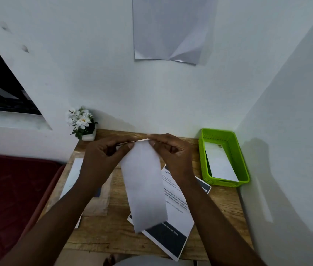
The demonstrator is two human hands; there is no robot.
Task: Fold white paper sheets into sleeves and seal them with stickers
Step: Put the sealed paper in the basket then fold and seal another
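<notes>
Nearest me on the desk (113, 235) lies a printed instruction sheet (173, 235), dark at its near end, with a loose plain sheet (73, 175) off to my left. Above them I hold the folded white sleeve (144, 181) off the surface, hanging long toward me. My left hand (103, 156) and right hand (171, 150) are both closed on its far top edge, thumb and fingers pinched. I judge I am either creasing that end or pressing a sticker there; I cannot see any sticker, so I cannot tell which. Next I need a firm press along that edge, then a carry to the right. The green basket (242, 156) sits there against the wall, one finished sleeve (221, 164) already inside. The flower pot (88, 134) at the far left corner is well clear.
</notes>
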